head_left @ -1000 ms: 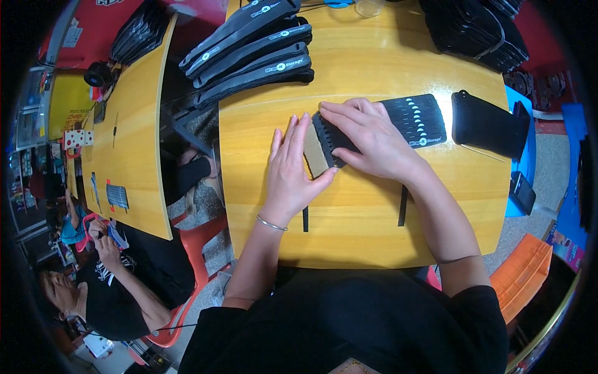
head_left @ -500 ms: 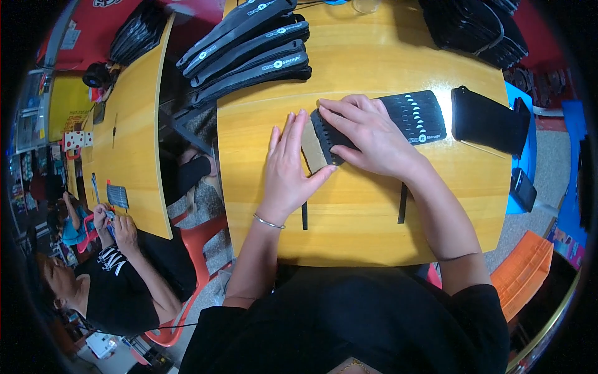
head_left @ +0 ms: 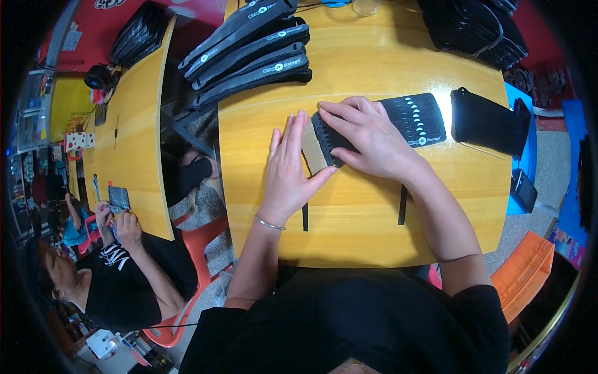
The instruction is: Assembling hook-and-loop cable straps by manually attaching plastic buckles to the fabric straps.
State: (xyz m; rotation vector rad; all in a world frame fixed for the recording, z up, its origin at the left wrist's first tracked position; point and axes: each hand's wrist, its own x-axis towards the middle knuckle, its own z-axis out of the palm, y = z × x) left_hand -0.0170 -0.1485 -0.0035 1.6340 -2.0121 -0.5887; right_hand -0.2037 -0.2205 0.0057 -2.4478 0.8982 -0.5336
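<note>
On the yellow wooden table lies a flat black panel (head_left: 414, 115) with rows of small slits and white half-moon marks. A brown cardboard piece (head_left: 316, 149) sits at its left end. My left hand (head_left: 289, 159) rests against the cardboard's left side, fingers stretched out and thumb along the near edge. My right hand (head_left: 367, 134) lies flat over the panel's left part, fingers extended and thumb apart, hiding what is under the palm. Two narrow black straps, a left one (head_left: 305, 217) and a right one (head_left: 402, 206), stick out on the near side.
Stacked black-and-grey folded cases (head_left: 255, 59) lie at the far left. A black pouch (head_left: 486, 121) is at the right, beside a thin stick (head_left: 483, 149). A strapped black bundle (head_left: 473, 31) stands far right. Another person (head_left: 118, 274) works at a table on the left.
My hands, the panel and the cardboard stay in the same place. The view shifts very slightly; the person at the left has moved their hands a little.
</note>
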